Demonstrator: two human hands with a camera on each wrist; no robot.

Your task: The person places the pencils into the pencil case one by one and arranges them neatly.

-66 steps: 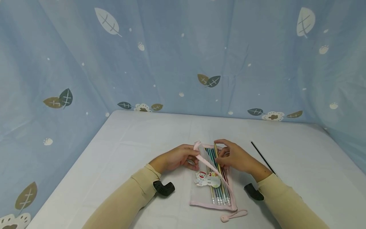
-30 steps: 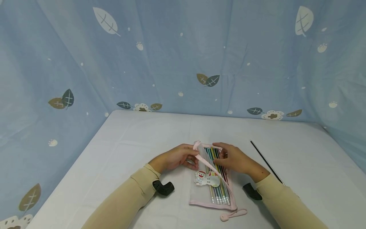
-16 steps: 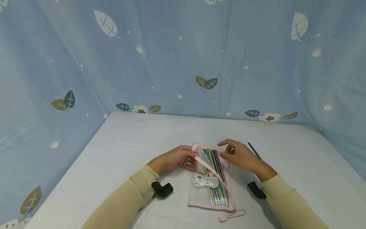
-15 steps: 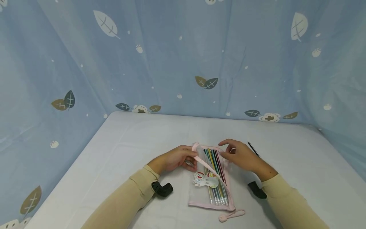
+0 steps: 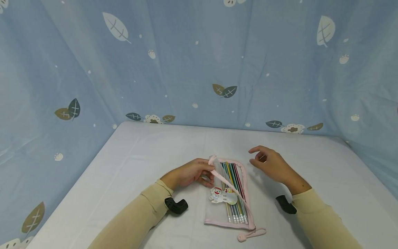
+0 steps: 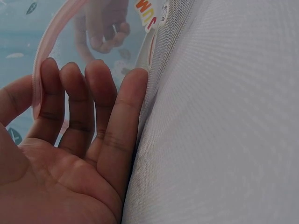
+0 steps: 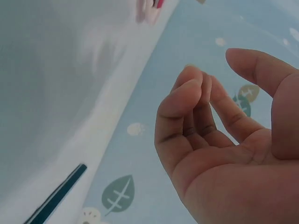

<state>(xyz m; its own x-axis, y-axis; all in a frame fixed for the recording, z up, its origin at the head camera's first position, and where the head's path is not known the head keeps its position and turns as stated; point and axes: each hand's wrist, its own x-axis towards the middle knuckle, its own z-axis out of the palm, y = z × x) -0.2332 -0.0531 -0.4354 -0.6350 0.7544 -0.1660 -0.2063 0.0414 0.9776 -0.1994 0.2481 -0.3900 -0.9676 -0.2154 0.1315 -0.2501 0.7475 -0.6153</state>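
Observation:
A see-through mesh pencil case with pink trim lies on the white table, its top flap edge lifted. My left hand pinches the pink zipper edge between thumb and index finger; its other fingers lie inside the mesh's side. Several coloured pencils rest side by side in the case, eraser ends toward me. To the right of the case, my right hand hovers above the table with fingers loosely bent and nothing between them. One dark pencil lies below it in the right wrist view, hidden in the head view.
A pink zipper pull strap lies at the case's near right corner. The white-covered table ends at a blue leaf-print curtain at the back and sides. Black straps with cameras sit on both wrists.
My right hand let go of the yellow pencil in the case, then moved off to the right over the loose dark pencil. The left hand keeps its grip on the zipper edge.

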